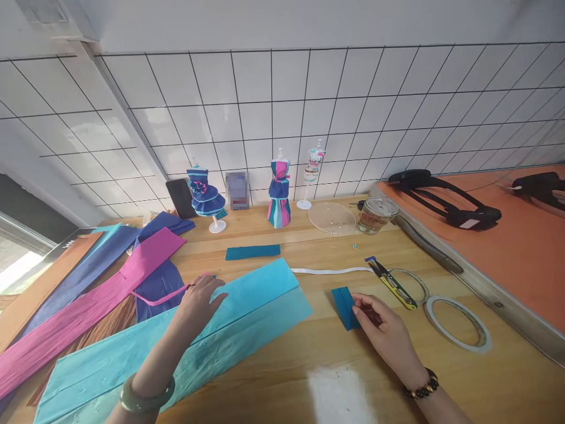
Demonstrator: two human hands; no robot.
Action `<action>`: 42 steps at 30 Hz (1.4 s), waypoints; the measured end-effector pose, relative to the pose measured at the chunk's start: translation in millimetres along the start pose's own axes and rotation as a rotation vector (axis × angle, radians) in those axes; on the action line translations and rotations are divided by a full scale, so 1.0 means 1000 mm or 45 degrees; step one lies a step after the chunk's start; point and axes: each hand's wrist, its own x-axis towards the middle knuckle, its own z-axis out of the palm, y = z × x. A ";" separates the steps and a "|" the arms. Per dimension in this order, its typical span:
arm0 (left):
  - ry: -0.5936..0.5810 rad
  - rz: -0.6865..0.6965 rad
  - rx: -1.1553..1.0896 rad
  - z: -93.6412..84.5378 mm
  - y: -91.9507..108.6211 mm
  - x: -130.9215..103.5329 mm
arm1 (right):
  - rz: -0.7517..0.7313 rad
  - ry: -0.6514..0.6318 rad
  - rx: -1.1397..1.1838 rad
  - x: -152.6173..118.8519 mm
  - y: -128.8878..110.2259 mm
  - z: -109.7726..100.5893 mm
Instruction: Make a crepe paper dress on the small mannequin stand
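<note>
In my right hand point(382, 330) a small dark-teal piece of crepe paper point(344, 307) is pinched between thumb and fingers, just above the wooden table. My left hand point(203, 300) is over a long turquoise sheet of crepe paper point(265, 285), its thumb spread away from the fingers. The left fingertips are partly hidden, beside the end of a thin pink strip point(163, 297); whether they touch it I cannot tell. Beyond the turquoise sheet lies a flat dark-teal strip point(253, 252). A narrow white strip point(331, 271) runs toward yellow-and-black scissors point(392, 284).
Pink crepe paper point(150, 256), with blue and brown sheets, is piled at the left. Several small dress forms stand along the wall, including a blue-dressed one point(207, 197). Right of the scissors lies a tape roll point(459, 324). A glass jar point(377, 215) stands near the orange surface point(507, 259).
</note>
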 end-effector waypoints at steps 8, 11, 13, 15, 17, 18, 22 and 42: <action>-0.161 0.126 -0.171 -0.001 0.060 -0.013 | 0.083 0.009 0.140 -0.003 -0.009 0.002; -0.206 0.138 -0.270 0.002 0.079 -0.017 | 0.084 -0.063 0.173 -0.004 -0.018 0.004; -0.214 0.131 -0.381 0.007 0.086 -0.020 | 0.053 -0.170 0.173 -0.004 -0.030 0.007; -0.214 0.124 -0.556 0.013 0.091 -0.024 | -0.006 -0.323 0.145 -0.004 -0.046 0.012; -0.225 0.138 -0.787 0.018 0.095 -0.027 | -0.087 -0.486 0.126 -0.005 -0.064 0.020; -0.242 0.146 -0.909 0.020 0.096 -0.028 | -0.128 -0.557 0.127 -0.005 -0.073 0.025; -0.342 0.026 -1.214 0.020 0.100 -0.032 | -0.241 -0.709 0.137 0.001 -0.104 0.044; 0.018 -0.493 -1.563 0.018 0.066 -0.020 | -0.589 -0.525 -0.458 0.143 -0.091 0.126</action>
